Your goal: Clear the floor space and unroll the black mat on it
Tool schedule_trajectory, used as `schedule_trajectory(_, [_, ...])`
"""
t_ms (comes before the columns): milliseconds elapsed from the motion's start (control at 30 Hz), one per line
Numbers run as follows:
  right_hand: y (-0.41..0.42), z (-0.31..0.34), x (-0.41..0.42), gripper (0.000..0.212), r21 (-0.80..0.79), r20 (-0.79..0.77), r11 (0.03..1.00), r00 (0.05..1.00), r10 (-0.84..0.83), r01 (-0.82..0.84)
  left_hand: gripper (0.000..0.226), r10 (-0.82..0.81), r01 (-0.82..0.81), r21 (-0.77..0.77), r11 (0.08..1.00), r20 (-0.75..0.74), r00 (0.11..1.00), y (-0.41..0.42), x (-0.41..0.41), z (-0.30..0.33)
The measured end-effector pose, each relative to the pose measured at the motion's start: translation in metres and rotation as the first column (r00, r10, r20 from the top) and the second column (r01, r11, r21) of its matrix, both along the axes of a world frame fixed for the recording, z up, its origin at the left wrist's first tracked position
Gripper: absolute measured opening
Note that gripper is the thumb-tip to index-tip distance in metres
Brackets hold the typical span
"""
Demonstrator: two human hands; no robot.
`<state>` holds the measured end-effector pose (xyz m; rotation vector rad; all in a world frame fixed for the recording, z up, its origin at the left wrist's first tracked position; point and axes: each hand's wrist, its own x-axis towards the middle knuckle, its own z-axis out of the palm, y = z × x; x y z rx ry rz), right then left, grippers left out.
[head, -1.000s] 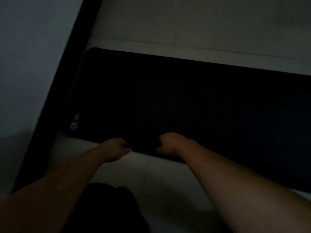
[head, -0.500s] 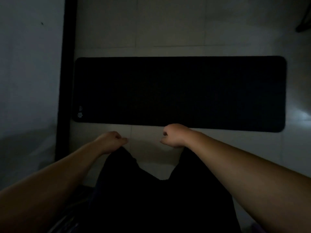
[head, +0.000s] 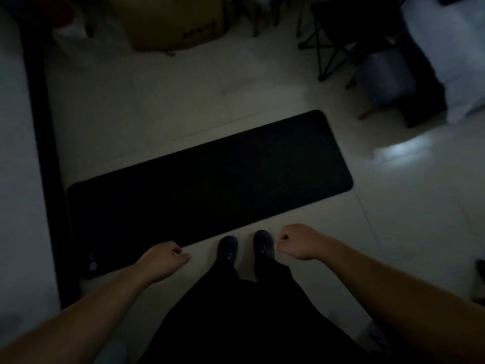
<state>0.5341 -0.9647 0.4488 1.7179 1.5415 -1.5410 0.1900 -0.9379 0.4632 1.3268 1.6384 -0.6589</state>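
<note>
A long, flat black mat point(head: 210, 185) with rounded corners lies fully unrolled on pale glossy floor tiles point(head: 162, 101). A small pale logo near its left end is too dim to read. Your left hand point(head: 164, 261) and right hand point(head: 299, 241) hang curled and holding nothing, just before the mat's near edge, either side of your dark shoes point(head: 245, 246).

Both forearms were seen bare, with no sleeves, watch or bands visible on the left hand point(head: 164, 261) or the right hand point(head: 299, 241). The legs were covered by loose black trousers point(head: 252, 311). Dark footwear point(head: 228, 249) was worn on both feet, possibly socks or soft shoes, with faint pale marks on the tops; the dim light left this uncertain.
</note>
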Motion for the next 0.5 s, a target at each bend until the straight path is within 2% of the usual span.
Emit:
schedule_trajectory(67, [-0.009,0.007,0.010,0.036,0.034,0.027,0.989,0.989,-0.148,0.147,0.053,-0.075,0.076,-0.044,0.996,0.003,0.997,0.012,-0.006,-0.002])
schedule_trajectory(133, [-0.022,0.013,0.020,0.031,0.059,0.040,0.932,0.932,-0.359,0.357,0.052,-0.122,0.122,-0.076,0.990,0.009,0.993,0.024,-0.016,-0.005])
schedule_trajectory(267, [-0.066,0.022,0.040,0.031,0.100,0.067,0.795,0.793,-0.606,0.599,0.033,-0.105,0.106,-0.115,0.988,0.015,0.994,0.059,-0.029,-0.010])
schedule_trajectory(333, [-0.096,0.024,0.051,0.026,0.123,0.082,0.697,0.692,-0.717,0.707,0.026,-0.136,0.137,-0.126,0.982,0.019,0.991,0.081,-0.025,-0.011])
schedule_trajectory(500, [-0.192,0.020,0.074,0.023,0.072,0.072,0.399,0.395,-0.916,0.914,0.052,-0.257,0.253,-0.105,0.962,-0.023,0.966,0.116,0.031,-0.014])
